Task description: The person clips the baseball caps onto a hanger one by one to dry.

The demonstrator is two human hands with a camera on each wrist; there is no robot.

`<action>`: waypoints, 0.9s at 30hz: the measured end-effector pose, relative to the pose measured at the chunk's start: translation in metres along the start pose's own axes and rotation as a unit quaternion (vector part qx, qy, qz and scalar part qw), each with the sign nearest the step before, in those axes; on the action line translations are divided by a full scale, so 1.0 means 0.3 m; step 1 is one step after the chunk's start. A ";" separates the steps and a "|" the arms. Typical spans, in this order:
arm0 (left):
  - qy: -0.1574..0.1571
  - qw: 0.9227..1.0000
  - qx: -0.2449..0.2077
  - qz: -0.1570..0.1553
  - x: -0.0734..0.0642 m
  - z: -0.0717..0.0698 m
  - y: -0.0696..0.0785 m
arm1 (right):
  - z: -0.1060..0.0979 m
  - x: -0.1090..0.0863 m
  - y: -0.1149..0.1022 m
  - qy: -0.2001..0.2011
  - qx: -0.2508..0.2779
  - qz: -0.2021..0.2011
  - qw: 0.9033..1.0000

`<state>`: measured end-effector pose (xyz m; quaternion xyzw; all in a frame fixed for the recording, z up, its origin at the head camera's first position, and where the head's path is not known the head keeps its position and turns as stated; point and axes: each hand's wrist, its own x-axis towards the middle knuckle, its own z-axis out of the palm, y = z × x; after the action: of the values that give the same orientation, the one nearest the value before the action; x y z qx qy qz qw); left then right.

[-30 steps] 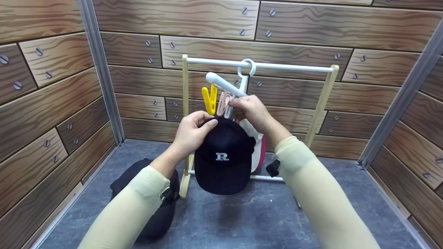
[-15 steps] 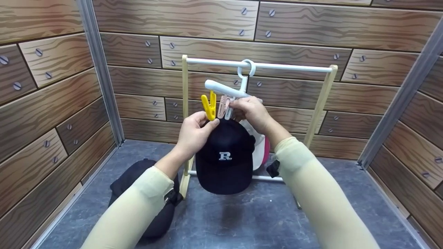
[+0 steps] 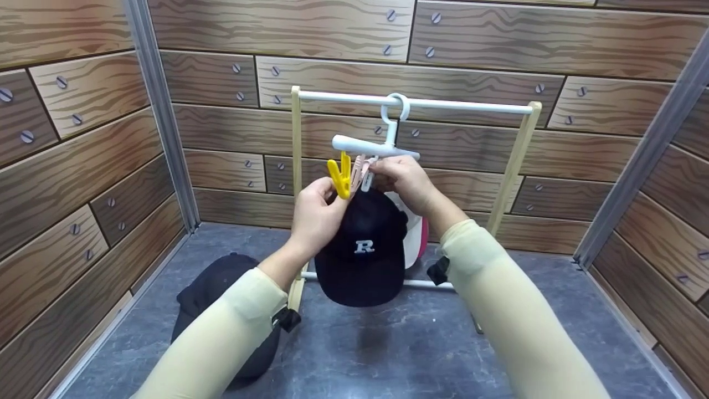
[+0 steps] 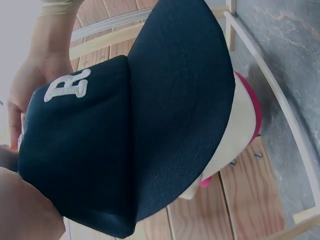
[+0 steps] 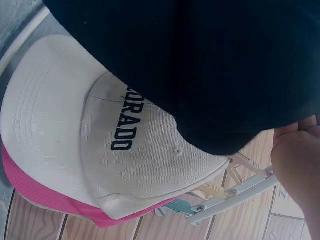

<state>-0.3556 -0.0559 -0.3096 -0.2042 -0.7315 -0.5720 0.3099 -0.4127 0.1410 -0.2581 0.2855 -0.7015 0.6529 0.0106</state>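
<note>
A black baseball cap [image 3: 360, 277] with a white R hangs brim down below a white clip hanger [image 3: 360, 146]. My left hand [image 3: 317, 213] grips the cap's upper left edge, its thumb near the pink clothespin [image 3: 357, 173]. The right hand [image 3: 403, 180] pinches a pale clothespin [image 3: 366, 182] over the cap's top, with other fingers hidden behind the cap. A yellow clothespin [image 3: 342, 176] dangles from the hanger's near end, just over the left hand. Behind the black cap hang a white cap [image 5: 120, 140] with dark lettering and a pink cap [image 5: 50, 185].
The hanger hooks onto the white top bar of a wooden-sided rack [image 3: 465, 106]. Another black cap [image 3: 213, 288] lies on the grey marbled surface [image 3: 399, 354] at left, partly behind the left forearm. Wood-patterned walls [image 3: 343, 33] enclose the space on the sides and back.
The hanger's near end has dropped and swung slightly right, lowering the yellow clothespin. My left hand has moved a little right along the cap's top. The right hand has stayed nearly in place.
</note>
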 end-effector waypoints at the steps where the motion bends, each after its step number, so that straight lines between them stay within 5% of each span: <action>1: 0.004 1.000 0.010 0.005 0.000 0.003 0.002 | -0.001 0.000 0.000 0.001 -0.001 0.000 1.000; 10: 0.032 0.998 0.048 0.022 -0.003 0.028 0.007 | -0.018 -0.006 0.000 -0.001 -0.008 0.000 1.000; 27: 0.015 1.000 0.010 0.008 0.003 0.044 0.008 | -0.027 -0.023 0.015 -0.007 -0.034 -0.015 0.999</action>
<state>-0.3576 -0.0427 -0.3091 -0.1987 -0.7310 -0.5648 0.3273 -0.4116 0.1512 -0.2636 0.3003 -0.7191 0.6261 0.0254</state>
